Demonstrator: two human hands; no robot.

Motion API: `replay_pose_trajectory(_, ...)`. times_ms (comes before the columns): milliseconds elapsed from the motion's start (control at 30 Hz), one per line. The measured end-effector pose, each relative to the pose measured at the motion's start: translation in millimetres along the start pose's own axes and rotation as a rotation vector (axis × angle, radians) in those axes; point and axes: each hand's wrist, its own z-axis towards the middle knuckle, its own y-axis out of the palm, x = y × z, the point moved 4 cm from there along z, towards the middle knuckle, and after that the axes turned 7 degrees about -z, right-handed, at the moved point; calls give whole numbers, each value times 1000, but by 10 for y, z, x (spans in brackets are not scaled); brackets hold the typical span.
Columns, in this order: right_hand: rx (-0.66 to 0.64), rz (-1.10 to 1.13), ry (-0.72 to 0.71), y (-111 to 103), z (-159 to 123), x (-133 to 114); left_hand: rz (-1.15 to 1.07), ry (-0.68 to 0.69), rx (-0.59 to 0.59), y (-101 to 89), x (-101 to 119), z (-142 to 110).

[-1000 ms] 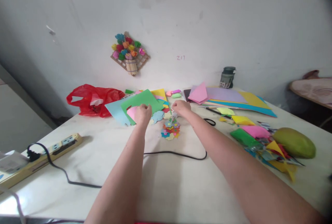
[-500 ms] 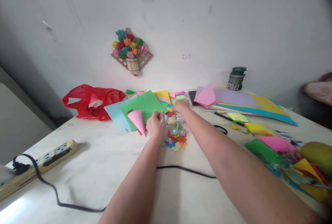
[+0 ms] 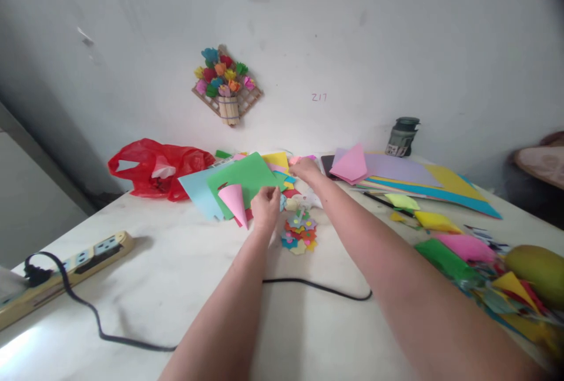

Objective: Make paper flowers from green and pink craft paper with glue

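Loosely, the fingers of the left hand (image 3: 265,204) are curled together with the thumb, as in a pinch, though whether anything thin is gripped cannot be told. The right hand (image 3: 307,169) is bent at the wrist farther back, its fingers curled too and pointed leftward beside the yellow paper (image 3: 275,160) and the pink packet (image 3: 295,160); no grip can be confirmed there either. Between the forearms, a cluster of layered paper flowers (image 3: 299,235) is laid on the worktop (image 3: 207,293), nearer the wearer than both hands. From the left hand it is found to the right and slightly nearer the wearer, and by that hand it is more closely approached; its long axis is directed roughly away from the wearer. Just left of the left hand, a pink cone (image 3: 233,200) is set aslant, its wide end turned away over the green sheet (image 3: 251,170) and its tip pointed toward the wearer. Farther out, the light blue sheet (image 3: 196,186) is overlapped by the green one, and a red plastic bag (image 3: 154,166) is seen to the left. On the right, a pink folded paper (image 3: 351,164) is rested on the purple sheet (image 3: 394,168). The fingertips of the right hand are blurred, the pale pieces (image 3: 302,201) behind the cluster are hard to make out, and part of the black cord (image 3: 308,283) is hidden by the left forearm.
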Motion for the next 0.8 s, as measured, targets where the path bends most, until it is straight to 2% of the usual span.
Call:
replay_pose_trajectory(67,-20,318,-25,-22,-164,-43,-196,-86,-69,33,0,13)
replay_pose_trajectory(133,-15,612,-54,-30,-348,-76,-379,-195,-193,81,27,-17)
replay_pose_trajectory(200,-32,791,-74,-22,-526,-93,-522,-277,-335,121,80,-78)
replay_pose_trajectory(267,-63,902,-61,-13,-679,-85,-589,-291,-424,126,135,-133)
replay_pose_trajectory(367,-84,969,-8,-26,-842,-24,-550,-254,-515,115,174,-181)
replay_pose_trajectory(500,-12,947,6,-92,-945,120,-394,-234,-661,139,171,-225)
replay_pose_trajectory(600,39,944,44,-113,-973,260,-306,-230,-724,151,192,-265)
replay_pose_trajectory(800,188,981,92,-159,-1026,490,-204,-321,-847,148,229,-394)
